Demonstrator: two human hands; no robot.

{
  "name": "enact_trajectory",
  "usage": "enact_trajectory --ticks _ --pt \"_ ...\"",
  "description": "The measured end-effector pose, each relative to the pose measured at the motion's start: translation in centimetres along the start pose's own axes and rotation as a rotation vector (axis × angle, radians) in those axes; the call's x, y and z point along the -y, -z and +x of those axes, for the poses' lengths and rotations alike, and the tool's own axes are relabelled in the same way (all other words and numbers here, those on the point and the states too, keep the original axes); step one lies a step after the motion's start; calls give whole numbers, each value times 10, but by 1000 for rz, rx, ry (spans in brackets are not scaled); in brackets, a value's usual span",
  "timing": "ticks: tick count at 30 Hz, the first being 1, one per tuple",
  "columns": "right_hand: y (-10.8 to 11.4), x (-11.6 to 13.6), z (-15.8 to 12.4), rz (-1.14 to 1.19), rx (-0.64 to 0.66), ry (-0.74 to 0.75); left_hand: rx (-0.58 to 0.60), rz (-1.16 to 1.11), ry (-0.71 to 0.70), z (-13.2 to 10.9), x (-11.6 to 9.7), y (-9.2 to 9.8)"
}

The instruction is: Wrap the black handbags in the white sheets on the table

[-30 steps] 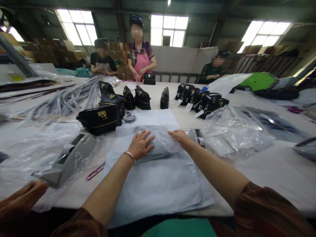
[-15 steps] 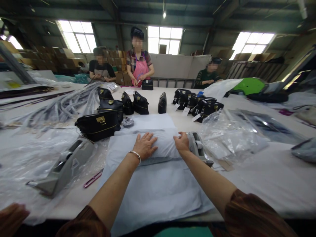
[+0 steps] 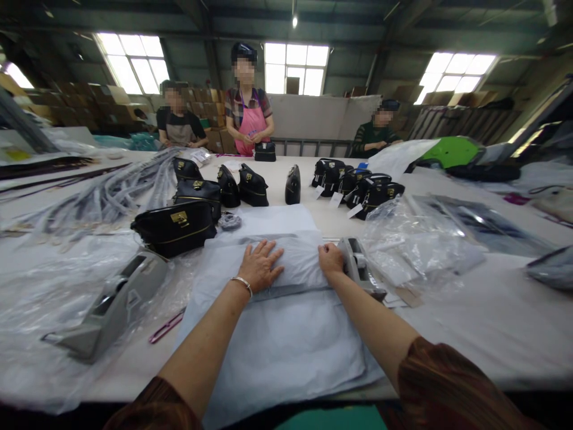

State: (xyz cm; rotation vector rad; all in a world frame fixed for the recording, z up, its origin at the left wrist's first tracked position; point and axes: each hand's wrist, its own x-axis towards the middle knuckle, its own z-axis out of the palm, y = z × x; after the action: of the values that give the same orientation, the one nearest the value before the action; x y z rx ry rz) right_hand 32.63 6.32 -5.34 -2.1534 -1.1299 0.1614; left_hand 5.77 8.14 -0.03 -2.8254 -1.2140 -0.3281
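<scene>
My left hand [image 3: 260,267] lies flat with fingers spread on a wad of white tissue paper [image 3: 298,254], folded over at the top of a stack. Beside it, my right hand [image 3: 330,259] is closed on the paper's right edge, pulling creases into it. Larger white sheets [image 3: 286,340] spread below, toward the table's front edge. Touching or almost touching my right hand is a grey tape dispenser [image 3: 356,263]. Whatever the folded paper covers is hidden.
A second tape dispenser [image 3: 111,307] and pink thread snips [image 3: 166,326] lie left. Black handbags [image 3: 174,227] stand on the left and more tagged bags [image 3: 376,194] at right. Clear plastic bags [image 3: 421,239] lie right. Several people, one in a pink apron [image 3: 253,128], work across the table.
My right hand has closed tighter on the paper and shifted slightly right, creasing it. My left hand stays flat. Another hand at the lower left has gone from view.
</scene>
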Motion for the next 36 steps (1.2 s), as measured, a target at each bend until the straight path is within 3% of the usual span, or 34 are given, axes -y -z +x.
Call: enact_trajectory --ticks 6,15,23,29,36 --pt "2 6 2 -171 82 7 -5 -2 0 0 0 0" --pt "1 3 5 -242 196 31 -7 0 8 -2 0 1" --pt "-2 20 37 -119 23 19 -13 -17 -3 -1 1 -1" --pt "-19 30 52 -62 91 -16 -17 -18 4 -1 3 -2" --pt "-13 29 61 -52 28 -60 -2 -23 3 -1 3 -2"
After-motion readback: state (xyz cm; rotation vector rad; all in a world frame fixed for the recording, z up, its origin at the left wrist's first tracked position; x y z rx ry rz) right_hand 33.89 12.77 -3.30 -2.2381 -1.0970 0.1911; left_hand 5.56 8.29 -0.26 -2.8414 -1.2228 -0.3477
